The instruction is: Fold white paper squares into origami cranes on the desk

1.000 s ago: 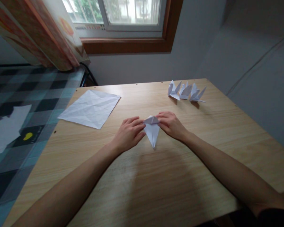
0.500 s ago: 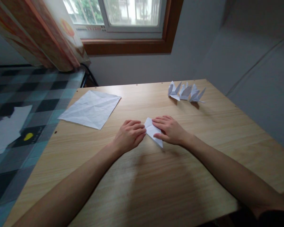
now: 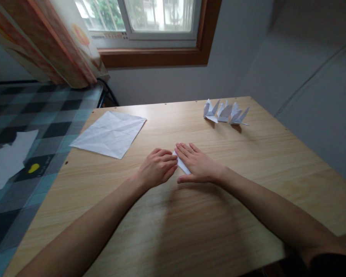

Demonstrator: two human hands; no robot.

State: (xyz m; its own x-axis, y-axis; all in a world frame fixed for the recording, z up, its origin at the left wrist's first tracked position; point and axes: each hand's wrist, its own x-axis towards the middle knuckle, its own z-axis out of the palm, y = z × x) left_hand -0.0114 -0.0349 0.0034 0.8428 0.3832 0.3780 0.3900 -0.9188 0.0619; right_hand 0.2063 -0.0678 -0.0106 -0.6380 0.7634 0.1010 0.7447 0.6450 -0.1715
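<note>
A small piece of folded white paper [image 3: 183, 166] lies on the wooden table, mostly covered by my hands. My left hand [image 3: 159, 168] is closed at its left corner, with the fingers together and bent over the edge. Flat across the paper's right part lies my right hand [image 3: 196, 164], fingers stretched out and thumb spread toward me. Only a narrow white strip shows between the two hands.
A creased square sheet of white paper [image 3: 111, 134] lies at the table's back left. Several folded paper cranes [image 3: 225, 112] stand at the back right. Left of the table [image 3: 132, 234], more white paper [image 3: 10, 163] rests on a checked cloth [image 3: 56, 129].
My right hand has moved left and flattened over the paper, its thumb now spread out. Less of the paper shows than before. My left hand has hardly moved.
</note>
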